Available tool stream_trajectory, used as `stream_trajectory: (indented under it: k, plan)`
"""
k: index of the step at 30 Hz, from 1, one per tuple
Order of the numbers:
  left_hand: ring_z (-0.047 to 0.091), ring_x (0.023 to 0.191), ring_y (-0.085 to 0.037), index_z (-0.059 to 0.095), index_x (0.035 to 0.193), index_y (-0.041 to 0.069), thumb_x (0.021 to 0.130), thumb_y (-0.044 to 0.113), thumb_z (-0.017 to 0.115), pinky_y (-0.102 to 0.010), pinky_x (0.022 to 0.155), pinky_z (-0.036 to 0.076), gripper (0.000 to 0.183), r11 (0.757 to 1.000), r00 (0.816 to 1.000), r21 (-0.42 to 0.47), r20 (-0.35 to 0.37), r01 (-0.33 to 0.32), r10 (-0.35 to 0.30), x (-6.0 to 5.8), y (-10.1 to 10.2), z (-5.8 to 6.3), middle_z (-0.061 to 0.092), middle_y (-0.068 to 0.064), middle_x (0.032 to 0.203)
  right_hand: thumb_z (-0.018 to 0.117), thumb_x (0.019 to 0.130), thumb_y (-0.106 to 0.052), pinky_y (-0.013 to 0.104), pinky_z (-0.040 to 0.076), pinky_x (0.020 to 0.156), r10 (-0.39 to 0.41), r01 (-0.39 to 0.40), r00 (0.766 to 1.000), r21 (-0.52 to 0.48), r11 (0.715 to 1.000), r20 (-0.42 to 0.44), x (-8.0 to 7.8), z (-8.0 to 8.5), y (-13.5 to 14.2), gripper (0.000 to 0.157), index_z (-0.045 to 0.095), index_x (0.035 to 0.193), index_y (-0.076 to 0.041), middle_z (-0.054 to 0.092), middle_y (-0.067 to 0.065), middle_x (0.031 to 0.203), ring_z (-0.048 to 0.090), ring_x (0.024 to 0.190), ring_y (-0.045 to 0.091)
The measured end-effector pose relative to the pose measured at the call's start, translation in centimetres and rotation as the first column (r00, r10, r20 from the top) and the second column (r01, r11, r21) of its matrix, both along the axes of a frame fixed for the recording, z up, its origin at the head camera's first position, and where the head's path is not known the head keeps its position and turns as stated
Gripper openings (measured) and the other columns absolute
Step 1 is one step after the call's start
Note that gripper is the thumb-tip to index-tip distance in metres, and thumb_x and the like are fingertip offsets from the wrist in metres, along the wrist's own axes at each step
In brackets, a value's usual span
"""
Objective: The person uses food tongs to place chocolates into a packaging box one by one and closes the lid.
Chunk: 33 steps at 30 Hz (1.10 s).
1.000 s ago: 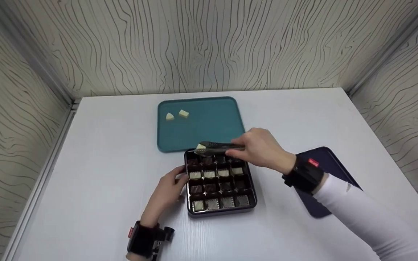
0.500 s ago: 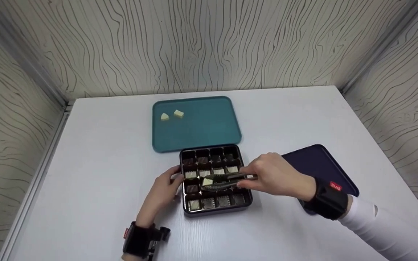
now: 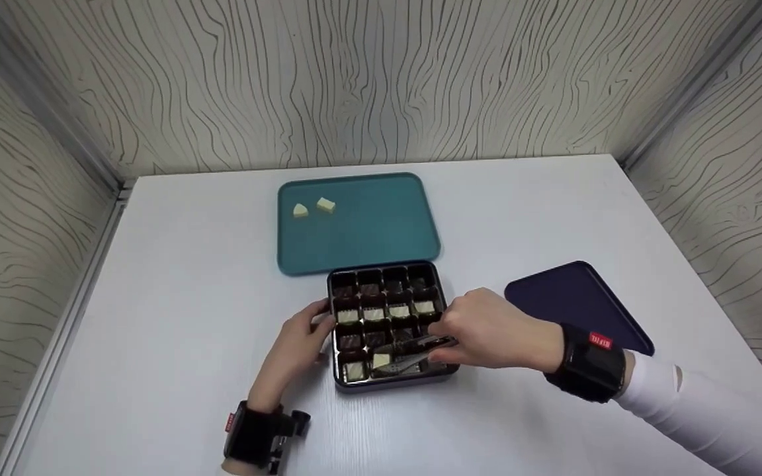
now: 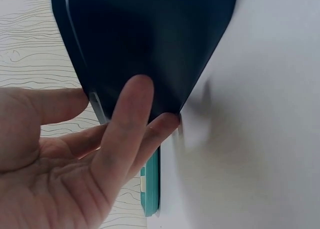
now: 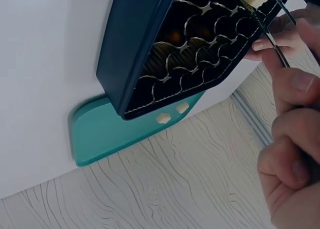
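A dark box [image 3: 397, 385] stands on the white table, split into rows of small compartments. Cream-coloured pieces [image 3: 399, 311] fill the second row from the back, and another sits in the front-left compartment. My left hand [image 3: 298, 337] rests against the box's left side; in the left wrist view its fairly straight fingers [image 4: 127, 119] touch the wall. With my right hand [image 3: 487, 330] I grip dark tongs [image 3: 414, 347]. Between their tips is a pale block [image 3: 381, 361], low over the front row's second compartment. Whether it touches the bottom is hidden.
Behind the box lies a teal tray [image 3: 381, 225] with two cream pieces, one wedge-like [image 3: 299, 210] and one blocky [image 3: 326, 205], at its left. A dark purple lid-like panel [image 3: 573, 301] lies to the right, near my right forearm. Patterned walls enclose the table.
My right hand has brought the tongs and pale block from the box's back edge, forward over the rows, down to the front row. The left hand stays against the box.
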<state>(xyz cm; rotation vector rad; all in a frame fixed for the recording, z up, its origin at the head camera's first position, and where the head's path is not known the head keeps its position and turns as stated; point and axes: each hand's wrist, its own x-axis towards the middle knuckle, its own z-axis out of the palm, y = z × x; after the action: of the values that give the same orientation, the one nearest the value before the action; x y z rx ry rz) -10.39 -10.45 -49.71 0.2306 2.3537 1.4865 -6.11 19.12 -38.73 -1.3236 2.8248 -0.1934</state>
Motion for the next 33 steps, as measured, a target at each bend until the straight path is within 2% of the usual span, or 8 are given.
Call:
stream_trajectory:
  k: [4,8,10,14,19,23,27,33]
  plan:
    - [0.067,0.13,-0.045,0.049,0.152,-0.006,0.109,0.018,0.054,-0.033,0.069,0.063,0.049,1.0,1.0,-0.017,-0.015,-0.001,0.001,0.0,0.0,0.0,0.056,-0.028,0.153,0.081,0.089,-0.038,0.018,0.027,0.048,0.003,-0.001,1.0,0.084,0.996,-0.02,-0.3,0.7,-1.0,0.046,0.05,0.061,-0.02,0.028,-0.014,0.053,0.025,0.048,-0.001]
    - [0.067,0.13,-0.044,0.05,0.151,-0.006,0.109,0.018,0.054,-0.04,0.078,0.065,0.049,1.0,1.0,-0.03,-0.028,0.004,-0.005,0.0,0.0,0.0,0.057,-0.028,0.152,0.084,0.086,-0.04,0.022,0.036,0.045,0.017,-0.01,0.999,0.151,0.988,-0.043,-0.5,1.5,-2.2,0.044,0.056,0.059,-0.02,0.042,-0.01,0.048,0.036,0.044,0.002]
    - [0.066,0.13,-0.044,0.05,0.151,-0.006,0.109,0.018,0.054,-0.044,0.087,0.064,0.049,0.999,0.999,-0.038,-0.039,0.009,-0.01,0.0,0.0,0.0,0.057,-0.028,0.152,0.085,0.085,-0.04,0.022,0.035,0.045,0.027,-0.017,0.998,0.179,0.984,-0.053,-0.6,1.8,-2.8,0.049,0.051,0.056,-0.02,0.041,-0.01,0.048,0.037,0.045,0.003]
    - [0.066,0.131,-0.045,0.05,0.151,-0.007,0.109,0.018,0.054,-0.05,0.1,0.06,0.049,0.999,0.998,-0.049,-0.061,0.015,-0.018,-0.1,0.0,0.1,0.057,-0.029,0.152,0.086,0.082,-0.04,0.02,0.023,0.045,0.054,-0.035,0.996,0.239,0.97,-0.072,-0.9,2.3,-4.1,0.062,0.035,0.054,-0.022,0.026,-0.013,0.052,0.028,0.047,0.003]
    - [0.067,0.13,-0.044,0.051,0.15,-0.007,0.109,0.017,0.054,-0.048,0.095,0.062,0.048,0.999,0.998,-0.053,-0.058,0.01,-0.013,-0.1,-0.1,0.0,0.057,-0.029,0.152,0.087,0.08,-0.035,0.02,0.018,0.046,0.086,-0.051,0.991,0.311,0.949,-0.1,-0.9,2.9,-5.7,0.064,0.03,0.055,-0.021,0.024,-0.012,0.055,0.02,0.051,0.004]
    - [0.067,0.131,-0.043,0.05,0.151,-0.006,0.109,0.018,0.054,-0.047,0.092,0.062,0.048,0.999,0.999,-0.053,-0.043,0.008,-0.01,-0.1,0.0,0.0,0.057,-0.027,0.153,0.088,0.076,-0.032,0.022,0.022,0.044,0.143,-0.077,0.976,0.353,0.933,-0.166,-0.9,3.0,-6.9,0.056,0.038,0.054,-0.02,0.038,-0.012,0.052,0.022,0.051,0.005]
    - [0.066,0.132,-0.043,0.049,0.152,-0.007,0.109,0.018,0.053,-0.05,0.102,0.059,0.049,0.999,0.999,-0.049,-0.04,0.017,-0.019,-0.1,0.0,-0.1,0.056,-0.027,0.154,0.09,0.072,-0.033,0.023,0.03,0.042,0.181,-0.093,0.962,0.38,0.92,-0.204,-0.9,2.6,-7.3,0.048,0.048,0.054,-0.02,0.055,-0.01,0.052,0.027,0.049,0.005]
    - [0.068,0.129,-0.042,0.048,0.152,-0.007,0.109,0.018,0.054,-0.046,0.094,0.062,0.05,0.999,0.999,-0.04,-0.035,0.016,-0.017,-0.1,-0.1,-0.2,0.056,-0.027,0.153,0.089,0.077,-0.032,0.023,0.028,0.042,0.174,-0.091,0.968,0.394,0.914,-0.181,-1.1,2.3,-7.4,0.045,0.05,0.055,-0.02,0.057,-0.01,0.053,0.025,0.051,0.005]
